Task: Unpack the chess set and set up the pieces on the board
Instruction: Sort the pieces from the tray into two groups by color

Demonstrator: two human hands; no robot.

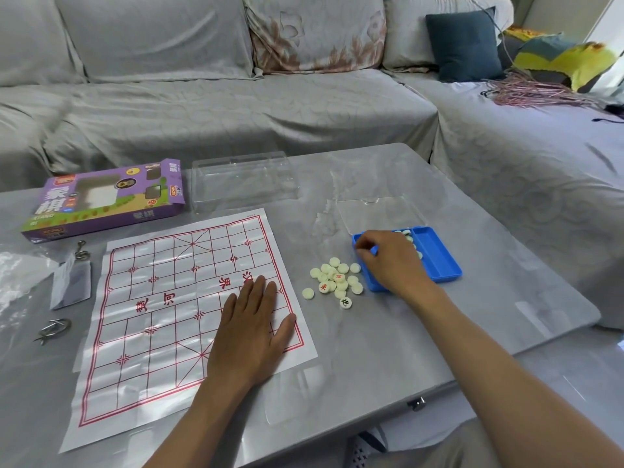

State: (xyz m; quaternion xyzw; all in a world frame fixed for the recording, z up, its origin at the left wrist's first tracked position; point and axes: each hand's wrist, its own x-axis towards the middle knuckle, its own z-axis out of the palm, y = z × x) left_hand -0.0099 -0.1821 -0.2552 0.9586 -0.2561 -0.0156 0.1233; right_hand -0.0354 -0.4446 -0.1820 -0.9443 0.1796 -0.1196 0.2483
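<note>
A paper xiangqi board (162,319) with red lines lies flat on the grey table. My left hand (253,329) presses flat on its right part, fingers straight. Just right of the board sits a heap of several pale round pieces (334,282), most face down. Behind the heap is a blue tray (439,255) with a few pieces still inside. My right hand (388,261) reaches into the tray's left end with curled fingers; what they hold is hidden. The tray's clear lid (381,211) lies open behind it.
The purple game box (108,201) lies at the back left, with a clear plastic insert (243,180) beside it. Metal ring puzzles (54,329) and plastic bags (20,275) sit left of the board. A grey sofa surrounds the table.
</note>
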